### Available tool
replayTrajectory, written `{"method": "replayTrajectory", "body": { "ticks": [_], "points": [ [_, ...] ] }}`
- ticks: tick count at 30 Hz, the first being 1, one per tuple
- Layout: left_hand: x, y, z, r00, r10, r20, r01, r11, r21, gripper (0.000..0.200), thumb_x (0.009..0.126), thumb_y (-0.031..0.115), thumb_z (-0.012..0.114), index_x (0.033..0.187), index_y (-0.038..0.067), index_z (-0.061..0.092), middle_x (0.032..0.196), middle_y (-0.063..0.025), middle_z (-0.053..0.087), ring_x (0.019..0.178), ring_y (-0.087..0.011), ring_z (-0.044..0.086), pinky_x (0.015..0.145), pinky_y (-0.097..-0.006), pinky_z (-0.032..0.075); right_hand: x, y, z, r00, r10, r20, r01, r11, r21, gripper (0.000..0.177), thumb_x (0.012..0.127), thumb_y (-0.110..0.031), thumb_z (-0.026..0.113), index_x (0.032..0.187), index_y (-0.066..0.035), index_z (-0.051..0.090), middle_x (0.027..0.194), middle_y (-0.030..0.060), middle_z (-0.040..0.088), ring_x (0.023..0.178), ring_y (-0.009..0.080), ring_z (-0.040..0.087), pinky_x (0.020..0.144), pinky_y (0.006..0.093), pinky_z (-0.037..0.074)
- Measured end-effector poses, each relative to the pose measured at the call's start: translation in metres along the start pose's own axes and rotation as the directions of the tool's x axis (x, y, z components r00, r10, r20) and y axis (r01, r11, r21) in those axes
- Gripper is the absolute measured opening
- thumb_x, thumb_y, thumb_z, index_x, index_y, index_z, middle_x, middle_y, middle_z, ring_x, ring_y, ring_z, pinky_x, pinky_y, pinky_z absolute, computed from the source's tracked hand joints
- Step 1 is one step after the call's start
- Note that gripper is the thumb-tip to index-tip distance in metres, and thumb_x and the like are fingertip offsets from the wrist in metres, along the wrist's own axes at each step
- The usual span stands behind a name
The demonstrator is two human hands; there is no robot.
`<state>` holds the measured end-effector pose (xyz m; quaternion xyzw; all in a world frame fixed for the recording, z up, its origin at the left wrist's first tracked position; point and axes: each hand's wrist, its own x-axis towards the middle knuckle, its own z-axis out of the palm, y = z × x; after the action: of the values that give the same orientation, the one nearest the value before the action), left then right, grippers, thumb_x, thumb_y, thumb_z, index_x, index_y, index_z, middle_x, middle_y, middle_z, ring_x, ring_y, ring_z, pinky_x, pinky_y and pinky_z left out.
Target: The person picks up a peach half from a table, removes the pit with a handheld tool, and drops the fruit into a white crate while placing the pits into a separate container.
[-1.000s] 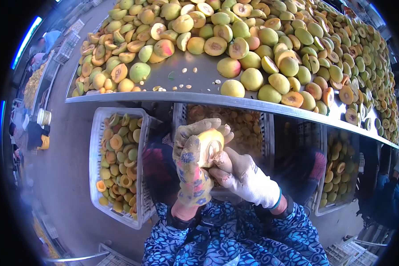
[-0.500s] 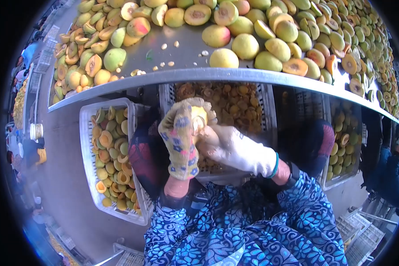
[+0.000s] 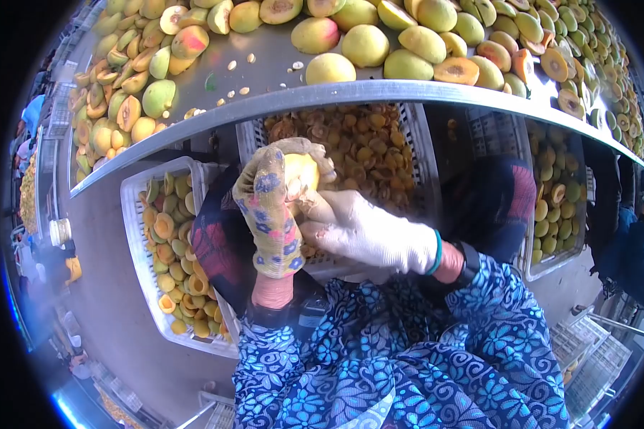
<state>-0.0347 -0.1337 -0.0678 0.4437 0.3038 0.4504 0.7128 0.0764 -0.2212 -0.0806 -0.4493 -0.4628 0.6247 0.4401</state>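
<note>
Nearest me is a blue floral garment (image 3: 408,357), its two sleeves reaching forward to two black wrist bands. A bluish patch (image 3: 310,314) by the left wrist is too blurred for me to read. I see two gloves, one on each hand. My left hand (image 3: 270,207), in the flower-patterned glove, is closed around one yellow fruit (image 3: 302,171), over the near left part of the middle crate. My right hand (image 3: 379,232), in the white glove with a green cuff, has its fingers curled against the fruit's lower side; I cannot tell whether they grip anything.

Beyond and below, I count three filled crates along the table's near side: the left crate (image 3: 127,207) with fruit halves, several hollowed; the middle crate (image 3: 426,154) with yellow-brown pieces; the right crate (image 3: 533,268) with greenish-yellow fruit. More white crates (image 3: 587,357) stand at lower right, too overlapped to count.

Farther up is one metal table (image 3: 257,43), with at least five small pale bits (image 3: 232,65) near its rim and a fruit pile (image 3: 422,43), too many to count. One person in dark blue (image 3: 626,243) is at far right. At far left I make out one white bucket (image 3: 60,232) and blurred people.
</note>
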Motion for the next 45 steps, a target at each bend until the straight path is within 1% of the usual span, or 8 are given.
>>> {"method": "replayTrajectory", "body": {
  "ticks": [15,26,31,33,35,39,42,45],
  "points": [
    [0.005,0.02,0.005,0.945,-0.108,0.309,-0.014,0.929,0.369,0.035,0.093,0.03,0.063,0.089,-0.004,0.071,0.086,-0.0108,0.07,0.077,-0.0164,0.067,0.069,-0.0273,0.053,-0.033,-0.036,-0.012,0.934,0.274,0.229,-0.345,0.858,0.38,0.034,0.097,-0.039,0.057,0.085,-0.008,0.053,0.061,-0.003,0.048,0.044,0.0049,0.044,0.038,0.0208,0.035],
    [-0.011,0.038,0.021,0.878,-0.269,0.397,0.248,0.963,0.104,0.042,0.093,0.037,0.062,0.089,-0.005,0.071,0.086,-0.0114,0.07,0.074,-0.0164,0.066,0.069,-0.0284,0.053,-0.051,-0.023,-0.005,0.826,-0.014,0.564,-0.55,0.2,0.811,0.032,0.094,-0.031,0.064,0.087,-0.007,0.046,0.052,-0.0055,0.038,0.036,0.001,0.034,0.029,0.0179,0.03],
    [-0.013,0.02,0.024,0.973,-0.089,0.212,0.12,0.983,-0.137,0.043,0.097,0.037,0.056,0.105,-0.004,0.067,0.088,-0.0125,0.07,0.076,-0.0191,0.069,0.069,-0.0308,0.056,-0.043,-0.022,-0.013,0.825,0.024,0.565,-0.554,0.238,0.798,0.032,0.093,-0.036,0.063,0.09,-0.008,0.046,0.054,-0.0056,0.038,0.038,0.005,0.034,0.031,0.021,0.026],
    [-0.01,-0.016,0.007,0.95,0.29,0.114,-0.311,0.889,0.336,0.037,0.1,0.031,0.052,0.115,-0.001,0.064,0.099,-0.0115,0.07,0.084,-0.0203,0.069,0.076,-0.0322,0.057,-0.039,-0.024,-0.014,0.86,0.12,0.496,-0.502,0.377,0.778,0.034,0.091,-0.036,0.065,0.09,-0.007,0.047,0.055,-0.0031,0.04,0.039,0.0067,0.035,0.032,0.0225,0.026],
    [-0.009,-0.001,0.005,0.968,-0.22,0.119,0.229,0.971,-0.073,0.033,0.1,0.025,0.051,0.121,0.002,0.061,0.108,-0.0085,0.069,0.093,-0.0222,0.067,0.085,-0.0336,0.054,-0.033,-0.037,-0.006,0.925,0.238,0.296,-0.376,0.689,0.62,0.036,0.089,-0.035,0.069,0.09,-0.005,0.049,0.056,-0.0006,0.041,0.041,0.0086,0.037,0.035,0.0241,0.029],
    [0.0,0.047,0.004,0.951,-0.298,0.076,0.305,0.882,-0.358,0.027,0.093,0.027,0.066,0.103,0.002,0.069,0.08,-0.0041,0.069,0.068,-0.0145,0.067,0.059,-0.0265,0.054,-0.014,-0.047,0.007,0.936,0.312,0.16,-0.349,0.869,0.349,0.032,0.088,-0.029,0.068,0.086,-0.001,0.054,0.059,0.0032,0.048,0.045,0.0123,0.046,0.04,0.0262,0.035],
    [0.004,0.073,-0.018,0.98,0.186,0.068,-0.197,0.939,0.28,0.02,0.087,0.022,0.07,0.099,0.005,0.071,0.085,-0.0069,0.071,0.073,-0.017,0.068,0.067,-0.0306,0.055,-0.01,-0.054,0.025,0.955,0.239,0.177,-0.292,0.859,0.42,0.028,0.089,-0.025,0.068,0.089,-0.001,0.054,0.06,0.0053,0.049,0.045,0.0156,0.048,0.04,0.0273,0.036],
    [0.028,0.103,-0.091,0.842,0.482,0.241,-0.454,0.394,0.799,0.01,0.084,0.015,0.068,0.085,0.006,0.07,0.083,-0.0099,0.07,0.075,-0.0254,0.067,0.071,-0.0364,0.054,-0.02,-0.035,0.016,0.901,-0.016,0.433,-0.334,0.612,0.717,0.033,0.087,-0.012,0.067,0.117,-0.007,0.053,0.065,0.0125,0.051,0.044,0.016,0.047,0.038,0.0299,0.036]
  ]
}}
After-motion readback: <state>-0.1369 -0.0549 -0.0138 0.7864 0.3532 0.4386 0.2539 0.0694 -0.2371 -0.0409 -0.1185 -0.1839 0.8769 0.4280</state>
